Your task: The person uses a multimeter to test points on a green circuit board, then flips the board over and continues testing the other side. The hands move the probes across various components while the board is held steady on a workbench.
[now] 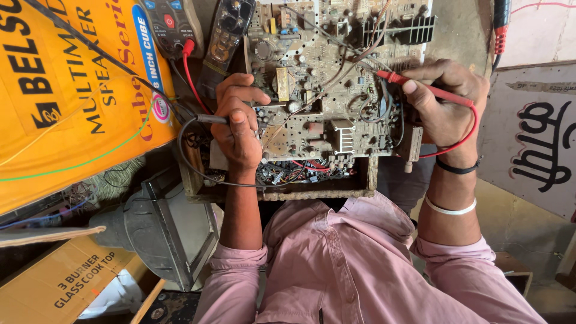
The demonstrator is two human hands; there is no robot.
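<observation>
Circuit board (336,90), one, dusty tan, crowded with parts and loose wires, lying flat on a wooden frame (312,193) directly ahead of my chest. A finned metal heat sink (343,135) sits near its lower middle; a larger black finned one (414,27) stands at the far upper edge.

Left hand (239,123): closed around the black probe (211,119), thumb on top, hand resting over the board's left edge. The tip is hidden behind my fingers, so I cannot tell which point it touches. Its black lead (198,174) loops down under my wrist.

Right hand (447,99): closed in a pen grip on the red probe (420,87), whose tip points left onto the board's right-hand area. Its red lead (462,141) curls back round the wrist, near a black band (457,168) and a white bangle (450,209).

Meter (171,24): dark body, upper left beside the board, with a red plug (188,48) seated in it. A remote control (225,30) lies just beside it.

Handling note, my judgement: brace both wrists on the frame, keep each tip on one joint only, and keep the leads clear of loose wires so nothing bridges.

Surroundings: orange carton (66,90) on the left, brown carton (66,282) below it, grey metal lamp housing (162,228) between them.
</observation>
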